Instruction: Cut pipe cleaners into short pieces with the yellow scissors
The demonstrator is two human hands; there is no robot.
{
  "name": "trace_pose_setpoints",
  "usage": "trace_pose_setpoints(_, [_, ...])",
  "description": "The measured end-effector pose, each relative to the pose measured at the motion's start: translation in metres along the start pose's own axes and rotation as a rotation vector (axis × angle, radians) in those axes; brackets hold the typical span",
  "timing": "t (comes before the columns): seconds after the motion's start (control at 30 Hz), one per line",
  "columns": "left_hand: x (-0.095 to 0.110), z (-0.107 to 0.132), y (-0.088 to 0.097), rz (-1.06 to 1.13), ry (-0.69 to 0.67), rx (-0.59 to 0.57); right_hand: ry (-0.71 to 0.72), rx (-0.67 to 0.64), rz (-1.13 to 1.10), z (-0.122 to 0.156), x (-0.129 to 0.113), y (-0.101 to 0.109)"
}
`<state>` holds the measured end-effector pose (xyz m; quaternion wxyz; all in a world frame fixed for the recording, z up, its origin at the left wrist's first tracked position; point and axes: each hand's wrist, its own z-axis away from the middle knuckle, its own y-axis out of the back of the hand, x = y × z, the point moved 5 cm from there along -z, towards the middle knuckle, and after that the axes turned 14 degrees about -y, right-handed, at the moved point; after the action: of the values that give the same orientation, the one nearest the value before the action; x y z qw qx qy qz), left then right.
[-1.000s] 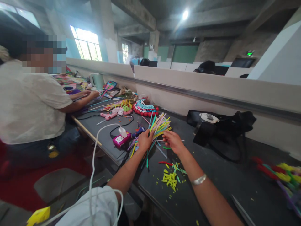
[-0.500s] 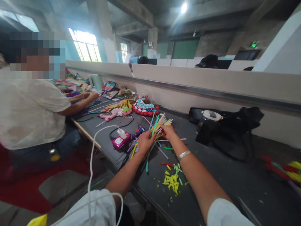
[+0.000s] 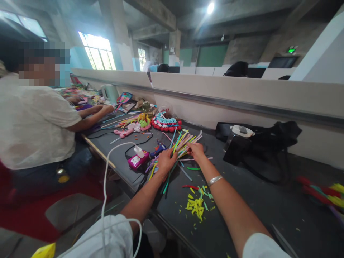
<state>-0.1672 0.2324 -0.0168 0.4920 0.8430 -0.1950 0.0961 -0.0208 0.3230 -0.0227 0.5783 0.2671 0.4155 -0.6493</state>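
Observation:
A loose bundle of coloured pipe cleaners [image 3: 185,142], in pink, yellow, green, blue and purple, slants over the dark table. My left hand [image 3: 166,163] is closed around its middle, with stem ends poking out below. At the bundle's right side, my right hand [image 3: 197,150] pinches some of the stems with its fingertips; which ones is hard to make out. Under the hands lie single stems, including a green pipe cleaner [image 3: 194,168] and a red pipe cleaner [image 3: 190,186]. Nearer to me is a scatter of short yellow clippings [image 3: 195,207].
Left of my hands are a magenta power strip [image 3: 138,161], a blue glue gun [image 3: 158,152] and a pink glue gun [image 3: 124,133]. A white cable [image 3: 104,186] loops over the table edge. A lidded jug [image 3: 242,131] and black bag [image 3: 286,134] stand right. A co-worker [image 3: 34,125] sits left.
My right hand has shifted slightly right, away from my left hand. The upper ends of the stems now fan out wider to the right. My left hand stays about where it was.

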Motion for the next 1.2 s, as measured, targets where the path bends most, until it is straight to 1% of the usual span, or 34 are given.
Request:
trace_pose_setpoints(0.13, [0.0, 0.0, -0.001, -0.028, 0.0, -0.027, 0.065, 0.076, -0.017, 0.008, -0.017, 0.02])
trace_pose_setpoints(0.27, [0.001, 0.0, -0.001, -0.045, -0.008, -0.035, 0.176, 0.118, -0.045, 0.03, -0.049, 0.05])
trace_pose_setpoints(0.33, [0.002, 0.0, 0.0, -0.05, -0.013, -0.035, 0.245, 0.135, -0.063, 0.049, -0.068, 0.07])
trace_pose_setpoints(0.43, [0.003, 0.0, 0.002, -0.058, -0.015, -0.032, 0.34, 0.136, -0.091, 0.087, -0.092, 0.1])
trace_pose_setpoints(0.53, [0.007, 0.0, 0.005, -0.064, -0.012, -0.022, 0.391, 0.089, -0.106, 0.131, -0.098, 0.121])
trace_pose_setpoints(0.63, [0.013, 0.001, 0.009, -0.066, -0.009, -0.003, 0.388, 0.039, -0.109, 0.17, -0.084, 0.13])
trace_pose_setpoints(0.73, [0.022, 0.001, 0.016, -0.061, -0.016, 0.01, 0.351, 0.002, -0.114, 0.2, -0.057, 0.134])
trace_pose_setpoints(0.8, [0.03, -0.001, 0.025, -0.052, -0.033, -0.002, 0.317, -0.011, -0.124, 0.215, -0.038, 0.137])
trace_pose_setpoints(0.87, [0.04, -0.005, 0.039, -0.036, -0.062, -0.019, 0.285, -0.014, -0.133, 0.227, -0.02, 0.14])
trace_pose_setpoints(0.97, [0.067, -0.008, 0.066, 0.01, -0.123, -0.02, 0.246, -0.018, -0.147, 0.241, 0.004, 0.144])
trace_pose_setpoints(1.03, [0.095, 0.001, 0.081, 0.075, -0.175, -0.036, 0.228, -0.023, -0.156, 0.247, 0.018, 0.143])
trace_pose_setpoints(1.1, [0.128, 0.023, 0.087, 0.175, -0.24, -0.11, 0.213, -0.026, -0.168, 0.253, 0.032, 0.14])
trace_pose_setpoints(1.13, [0.144, 0.038, 0.085, 0.265, -0.261, -0.181, 0.207, -0.027, -0.174, 0.255, 0.04, 0.138])
trace_pose_setpoints(1.2, [0.173, 0.077, 0.071, 0.71, -0.189, -0.454, 0.196, -0.03, -0.178, 0.261, 0.054, 0.133])
